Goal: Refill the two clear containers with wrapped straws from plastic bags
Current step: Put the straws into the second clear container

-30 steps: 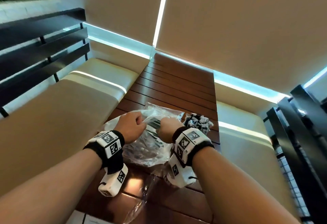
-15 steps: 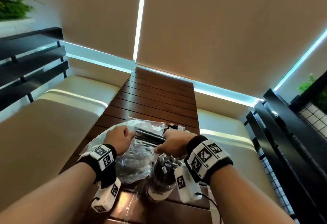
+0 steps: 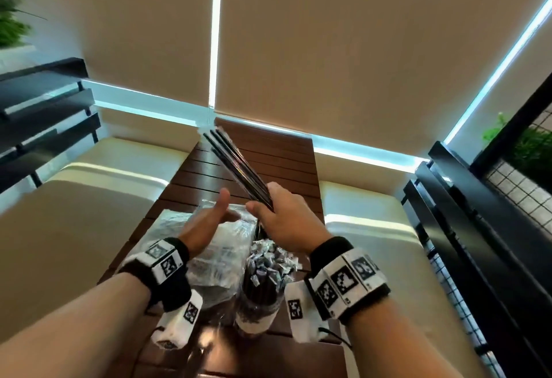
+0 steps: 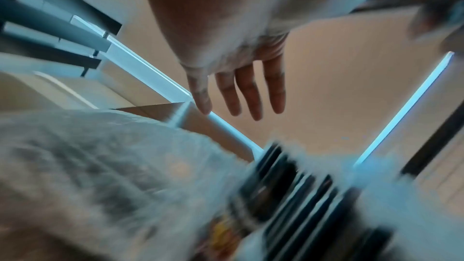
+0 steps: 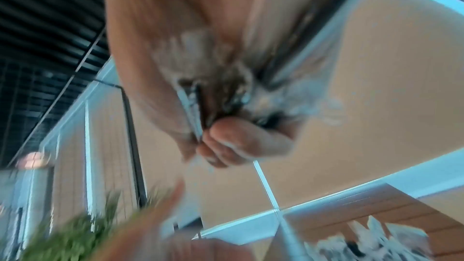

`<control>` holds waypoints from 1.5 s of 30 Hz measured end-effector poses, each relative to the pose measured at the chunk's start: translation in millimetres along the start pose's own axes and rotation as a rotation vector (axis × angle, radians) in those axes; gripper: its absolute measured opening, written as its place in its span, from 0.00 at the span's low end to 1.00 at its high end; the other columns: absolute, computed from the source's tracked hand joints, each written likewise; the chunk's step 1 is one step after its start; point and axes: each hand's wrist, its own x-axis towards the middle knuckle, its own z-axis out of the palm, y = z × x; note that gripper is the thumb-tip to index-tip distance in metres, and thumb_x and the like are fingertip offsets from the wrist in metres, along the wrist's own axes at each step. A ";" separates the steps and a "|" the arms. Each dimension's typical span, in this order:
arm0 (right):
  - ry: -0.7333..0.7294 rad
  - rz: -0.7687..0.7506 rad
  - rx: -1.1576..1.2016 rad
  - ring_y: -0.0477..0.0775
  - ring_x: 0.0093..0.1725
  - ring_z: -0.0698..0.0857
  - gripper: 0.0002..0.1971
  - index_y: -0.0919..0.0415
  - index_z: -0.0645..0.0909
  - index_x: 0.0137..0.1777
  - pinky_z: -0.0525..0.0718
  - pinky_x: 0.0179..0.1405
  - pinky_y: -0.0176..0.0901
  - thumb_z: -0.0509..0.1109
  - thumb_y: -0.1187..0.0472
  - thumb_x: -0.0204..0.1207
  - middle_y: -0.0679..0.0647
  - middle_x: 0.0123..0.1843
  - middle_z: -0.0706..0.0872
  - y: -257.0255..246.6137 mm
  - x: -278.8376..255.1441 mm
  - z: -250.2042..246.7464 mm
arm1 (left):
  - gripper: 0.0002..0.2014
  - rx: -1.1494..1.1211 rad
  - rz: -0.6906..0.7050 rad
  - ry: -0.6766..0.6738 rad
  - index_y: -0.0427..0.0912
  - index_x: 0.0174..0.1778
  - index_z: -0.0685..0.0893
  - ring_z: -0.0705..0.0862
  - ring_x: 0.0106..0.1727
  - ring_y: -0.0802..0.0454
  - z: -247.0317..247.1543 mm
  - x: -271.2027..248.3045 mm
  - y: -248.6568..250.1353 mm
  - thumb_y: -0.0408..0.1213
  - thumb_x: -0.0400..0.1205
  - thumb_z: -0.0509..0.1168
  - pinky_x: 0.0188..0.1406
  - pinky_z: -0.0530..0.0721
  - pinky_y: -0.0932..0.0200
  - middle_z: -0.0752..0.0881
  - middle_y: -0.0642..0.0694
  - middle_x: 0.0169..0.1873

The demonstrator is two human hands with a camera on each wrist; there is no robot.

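Note:
My right hand (image 3: 279,213) grips a bundle of dark wrapped straws (image 3: 236,165) by its near end; the bundle slants up and away over the wooden table (image 3: 268,153). In the blurred right wrist view the curled fingers (image 5: 233,142) hold the straws' wrapper ends (image 5: 216,78). My left hand (image 3: 209,216) is open, fingers (image 4: 248,90) straight, just above the clear plastic bag (image 3: 215,246) of straws. A clear container (image 3: 260,291) full of dark wrapped straws stands upright between my wrists. The bag (image 4: 88,166) and container (image 4: 301,195) show blurred in the left wrist view.
Cream cushioned benches (image 3: 74,213) flank the narrow table on both sides. Black slatted railings (image 3: 478,228) stand at the right and far left. Beige roller blinds (image 3: 358,48) cover the windows behind. A second container is not in view.
My right hand has pulled a bundle of straws out of the bag and raised it. My left hand has let go of the bag and opened. The head view has tilted upward.

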 end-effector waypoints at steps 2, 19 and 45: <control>0.085 -0.054 0.031 0.57 0.41 0.86 0.13 0.51 0.71 0.59 0.81 0.38 0.50 0.63 0.45 0.83 0.54 0.44 0.87 0.1 1.8 24.5 | 0.50 -0.291 0.042 -0.045 0.46 0.55 0.88 0.85 0.61 0.56 -0.9 -2.6 34.9 0.86 0.56 0.57 0.65 0.75 0.46 0.90 0.50 0.56; 0.647 -0.170 0.370 0.35 0.39 0.77 0.17 0.59 0.81 0.51 0.74 0.41 0.27 0.55 0.50 0.86 0.47 0.44 0.84 -33.6 10.6 -37.2 | 0.20 0.424 0.315 0.387 0.48 0.27 0.73 0.78 0.28 0.53 -9.3 -9.2 79.7 0.52 0.79 0.71 0.28 0.74 0.58 0.79 0.51 0.23; 0.460 -0.061 -0.012 0.44 0.61 0.74 0.40 0.42 0.65 0.74 0.76 0.64 0.60 0.49 0.18 0.69 0.41 0.64 0.74 36.6 -22.9 60.5 | 0.21 -0.026 0.249 0.511 0.45 0.27 0.72 0.75 0.26 0.55 15.6 -3.9 45.1 0.50 0.77 0.73 0.29 0.73 0.58 0.76 0.53 0.23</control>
